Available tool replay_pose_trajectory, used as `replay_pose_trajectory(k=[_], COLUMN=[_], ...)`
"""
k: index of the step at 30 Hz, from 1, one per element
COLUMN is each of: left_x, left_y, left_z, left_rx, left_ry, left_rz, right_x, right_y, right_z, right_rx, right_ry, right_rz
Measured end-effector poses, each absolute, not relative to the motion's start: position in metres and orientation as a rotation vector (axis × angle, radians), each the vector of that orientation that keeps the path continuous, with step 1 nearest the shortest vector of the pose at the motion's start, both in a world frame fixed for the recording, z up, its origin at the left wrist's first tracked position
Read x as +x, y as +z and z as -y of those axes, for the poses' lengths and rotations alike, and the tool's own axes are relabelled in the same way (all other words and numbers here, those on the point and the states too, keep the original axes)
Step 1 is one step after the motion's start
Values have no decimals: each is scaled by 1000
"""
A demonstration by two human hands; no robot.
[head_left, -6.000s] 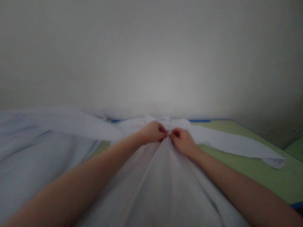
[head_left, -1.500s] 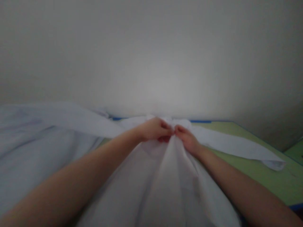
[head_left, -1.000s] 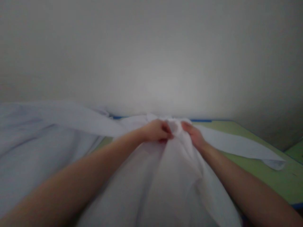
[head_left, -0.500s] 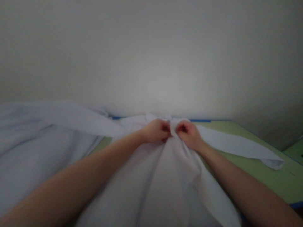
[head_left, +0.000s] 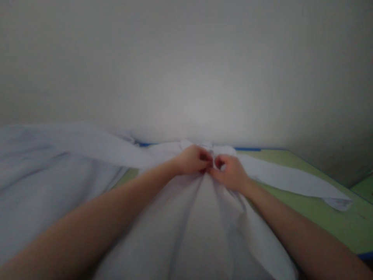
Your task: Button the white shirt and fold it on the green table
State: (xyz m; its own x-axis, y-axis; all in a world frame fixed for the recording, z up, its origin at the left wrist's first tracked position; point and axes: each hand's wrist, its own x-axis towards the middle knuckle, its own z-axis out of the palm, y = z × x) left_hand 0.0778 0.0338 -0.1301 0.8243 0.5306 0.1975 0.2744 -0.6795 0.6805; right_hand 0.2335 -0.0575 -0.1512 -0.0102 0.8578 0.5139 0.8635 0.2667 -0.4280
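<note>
A white long-sleeved garment (head_left: 201,229) lies in front of me, its lower part draped toward me in folds. Near its far end, my left hand (head_left: 194,159) pinches the front edge of the cloth. My right hand (head_left: 230,169) is closed on the same spot from the other side, thumb and fingertips almost meeting the left ones. Folds fan out toward me from between the hands. One sleeve (head_left: 297,179) stretches away to the right. Any small fastening at the fingertips is too blurred to make out.
More white cloth (head_left: 43,186) is heaped on the left. Beneath everything is a green tabletop (head_left: 344,225) edged with blue tape (head_left: 247,149). A plain pale wall (head_left: 186,70) rises behind the table's far edge.
My right hand has moved slightly left and down, its fingertips coming up against those of my left hand. My left hand has hardly moved.
</note>
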Motion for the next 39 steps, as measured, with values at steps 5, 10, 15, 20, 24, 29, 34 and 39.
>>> replay_pose_trajectory(k=[5,10,15,20,24,29,34,39], left_x=[76,77,71,64,67,71,74,75], left_y=[-129,-129,-127,-127,-120,-116,-121,-122], left_z=[-36,-37,-37,-35,-31,-27,-27,-26], left_rx=[2321,2352,2418,2438,2430,2254,2255,2376], left_ry=[520,507,217,-231,-124,96,237,321], left_rz=[-581,-614,-725,-774,-698,-574,-552,-594], right_x=[239,247,257,267,269,265,262,260], right_y=[-151,-145,-139,-135,-131,-131,-135,-133], right_z=[54,50,53,57,58,57,55,54], right_rx=[-1474,-1496,-1758,-1915,-1886,-1798,-1610,-1522], right_ry=[243,396,505,427,428,521,687,602], right_rz=[1772,1730,1942,2135,2098,1958,1867,1888])
